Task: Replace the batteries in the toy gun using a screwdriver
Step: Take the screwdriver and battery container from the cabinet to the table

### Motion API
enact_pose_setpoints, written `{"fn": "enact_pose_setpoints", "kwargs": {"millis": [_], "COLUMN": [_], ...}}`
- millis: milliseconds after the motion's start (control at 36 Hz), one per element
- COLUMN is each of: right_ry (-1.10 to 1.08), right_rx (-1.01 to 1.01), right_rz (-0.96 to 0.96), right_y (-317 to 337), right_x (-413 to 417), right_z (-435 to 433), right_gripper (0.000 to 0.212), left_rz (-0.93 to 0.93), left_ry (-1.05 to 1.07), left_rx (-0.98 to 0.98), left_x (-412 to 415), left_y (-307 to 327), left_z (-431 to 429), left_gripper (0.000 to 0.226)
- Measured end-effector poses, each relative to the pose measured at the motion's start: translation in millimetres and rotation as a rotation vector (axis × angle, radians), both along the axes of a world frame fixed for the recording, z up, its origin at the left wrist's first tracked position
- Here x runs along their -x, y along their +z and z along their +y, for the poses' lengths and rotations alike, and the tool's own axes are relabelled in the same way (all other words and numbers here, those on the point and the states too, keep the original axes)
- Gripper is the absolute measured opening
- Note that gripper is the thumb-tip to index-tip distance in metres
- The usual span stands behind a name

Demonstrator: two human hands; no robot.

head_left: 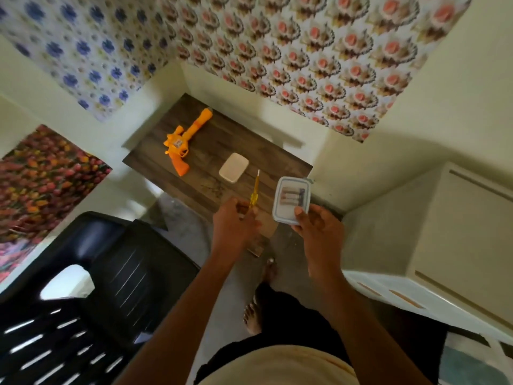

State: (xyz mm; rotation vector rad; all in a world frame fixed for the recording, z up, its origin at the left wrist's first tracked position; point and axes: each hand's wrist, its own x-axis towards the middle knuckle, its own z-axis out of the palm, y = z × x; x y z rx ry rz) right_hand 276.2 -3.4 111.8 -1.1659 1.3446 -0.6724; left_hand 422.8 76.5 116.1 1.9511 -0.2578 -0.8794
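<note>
Standing at a small dark wood desk [280,154] set in a wall corner. The left hand [234,226] is holding a yellow-handled screwdriver [254,191], fingers curled tight round the handle, tip pointing toward the far side. The right hand [319,227] is holding a clear plastic box [291,200] by its near edge, thumb on top and the other fingers underneath, clamped on it. Batteries [293,195] are lying side by side inside the box.

The toy gun [186,140], orange, is lying flat on the far left part of the desk, barrel pointing away, well apart from both hands. A small white soap-shaped block [233,167] is sitting between the gun and the screwdriver.

The step in hand looks like laying out the kit. Doing it well probably means setting the box down flat on the near right of the desk so the batteries are not rolling about, keeping the screwdriver tip clear of it, then drawing the gun in close before starting on any screw.

Hard to make out: the battery cover and its screw on the gun are too small and soft to find. The count of batteries is possibly three or four; blur is preventing a firm count. The screwdriver tip type is not readable. A black chair [91,276] on the near left is cut off by the frame edge.
</note>
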Motion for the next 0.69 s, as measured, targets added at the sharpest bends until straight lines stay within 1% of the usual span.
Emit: {"fn": "enact_pose_setpoints", "kwargs": {"millis": [56,139,222,278,389,444,583,694], "right_ry": [-0.004,0.004,-0.003,0.008,0.054,0.09,0.171,0.133], "right_rx": [-0.008,-0.016,-0.036,-0.043,-0.06,-0.046,0.035,-0.02], "right_rz": [-0.006,0.035,0.053,0.069,0.055,0.06,0.104,0.091], "right_y": [-7.3,-16.2,-25.1,-29.6,-28.1,-28.0,-29.6,-39.0], "right_x": [-23.4,-48.2,-78.8,-99.8,-128.7,-141.5,-174.8,-200.8], "right_z": [-12.9,-29.5,-49.9,-61.6,-73.6,-75.7,-83.3,-89.4], "right_gripper": [0.023,0.019,0.024,0.026,0.022,0.02,0.018,0.011], "left_rz": [0.0,0.044,0.095,0.069,0.034,0.01,0.049,0.068], "left_ry": [0.014,0.038,0.091,0.081,0.096,0.099,0.122,0.095], "left_rx": [-0.008,0.006,0.017,-0.001,-0.015,-0.018,-0.038,-0.05], "left_x": [-22.2,-46.1,-75.7,-97.8,-128.5,-140.5,-173.6,-200.9], "left_y": [-6.3,-11.1,-14.5,-18.0,-17.4,-15.5,-18.9,-27.2], "left_z": [-9.9,-19.8,-30.8,-38.3,-45.3,-45.3,-49.3,-55.1], "left_gripper": [0.008,0.01,0.012,0.013,0.015,0.012,0.006,0.006]}}
